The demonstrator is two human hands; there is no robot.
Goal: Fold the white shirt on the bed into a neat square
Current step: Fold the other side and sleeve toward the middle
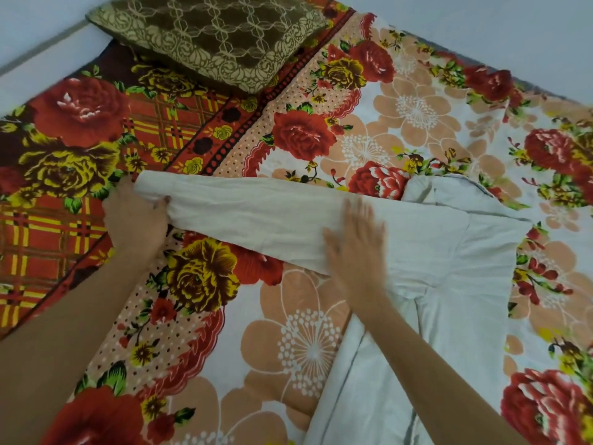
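Observation:
The white shirt (449, 258) lies on the flowered bed, its body running from the centre right down to the bottom edge. One long sleeve (244, 213) stretches out to the left. My left hand (134, 216) grips the cuff end of that sleeve. My right hand (356, 242) lies flat and blurred on the sleeve near the shoulder, fingers spread. The collar (426, 191) shows folded at the top of the shirt.
A flowered bedsheet (288, 348) in red, yellow and peach covers the bed. A brown patterned pillow (208, 36) sits at the top left. A pale wall or floor borders the bed at the top.

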